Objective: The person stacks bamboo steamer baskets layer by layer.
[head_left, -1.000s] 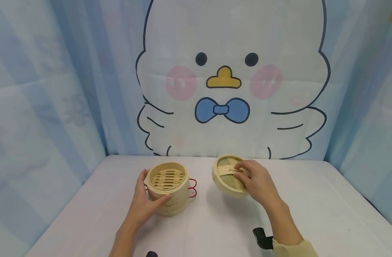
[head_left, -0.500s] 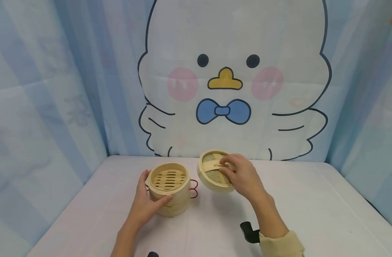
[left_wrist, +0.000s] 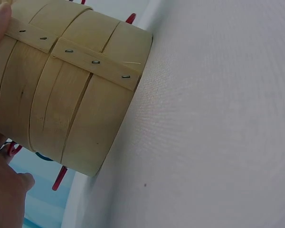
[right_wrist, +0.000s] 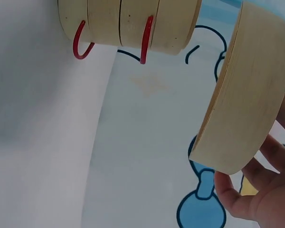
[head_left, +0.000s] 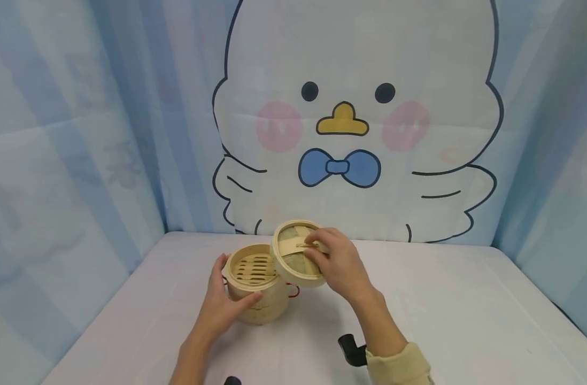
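Observation:
A round bamboo steamer [head_left: 255, 289] [left_wrist: 66, 95] [right_wrist: 128, 21] with red wire handles [head_left: 293, 290] [right_wrist: 145, 40] stands on the white table [head_left: 442, 315]; its slatted inside shows. My left hand [head_left: 221, 305] grips its near left side, thumb on the front wall. My right hand [head_left: 334, 264] holds the woven bamboo lid [head_left: 293, 254] [right_wrist: 249, 90] by its top handle, tilted, in the air over the steamer's right rim.
A blue curtain with a cartoon duck [head_left: 351, 123] closes the back and sides of the table. Black wrist mounts [head_left: 350, 348] sit at my forearms. Bare table surface lies to the right of the steamer and in front of it.
My right hand has carried the lid leftward from the table's middle right until it overlaps the steamer's right rim. The left hand has kept its hold on the steamer.

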